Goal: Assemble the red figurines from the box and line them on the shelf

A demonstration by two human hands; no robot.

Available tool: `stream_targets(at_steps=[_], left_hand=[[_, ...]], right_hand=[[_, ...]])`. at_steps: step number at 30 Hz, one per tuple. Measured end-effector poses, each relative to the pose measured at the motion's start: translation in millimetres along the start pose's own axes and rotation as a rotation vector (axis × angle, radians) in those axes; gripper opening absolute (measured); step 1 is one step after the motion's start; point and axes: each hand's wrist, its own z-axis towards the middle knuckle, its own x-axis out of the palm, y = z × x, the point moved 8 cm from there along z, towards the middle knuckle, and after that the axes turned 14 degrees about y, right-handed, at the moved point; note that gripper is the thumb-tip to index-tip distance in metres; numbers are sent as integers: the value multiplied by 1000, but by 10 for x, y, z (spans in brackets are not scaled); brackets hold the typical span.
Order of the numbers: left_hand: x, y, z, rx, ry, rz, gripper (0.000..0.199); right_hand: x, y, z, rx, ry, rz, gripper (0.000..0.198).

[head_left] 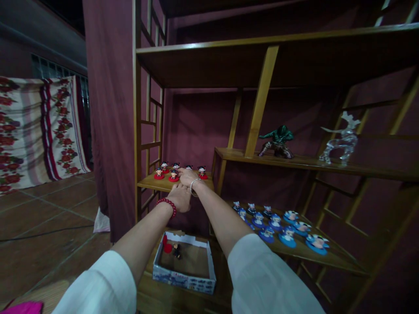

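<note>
My right hand [189, 178], with a silver bangle at the wrist, is over the front of a small wooden shelf [150, 183]. Its fingers are bent, the index finger close to a small figurine [173, 175] on a red base. Just below, my left hand [181, 198], wearing a red bead bracelet [168, 203], is against the right hand at the shelf's front edge, fingers curled. Whatever the fingers hold is hidden. Around them are more black-haired figurines on red bases, among them a front-left figurine [159, 173] and a right-hand figurine [202, 172].
Below stands an open cardboard box [183, 281] with a dark figurine [176, 250] and a red piece [167, 245] inside. Several blue-based figurines [288, 236] fill the lower right shelf. Above them are a green-and-brown crouching statue [278, 141] and a clear deer ornament [342, 141].
</note>
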Motion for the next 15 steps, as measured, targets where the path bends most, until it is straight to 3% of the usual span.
stream_targets(at_steps=[15], left_hand=[[-18, -11, -8, 0, -9, 14, 59]], right_hand=[[12, 71, 59, -19, -4, -44, 40]])
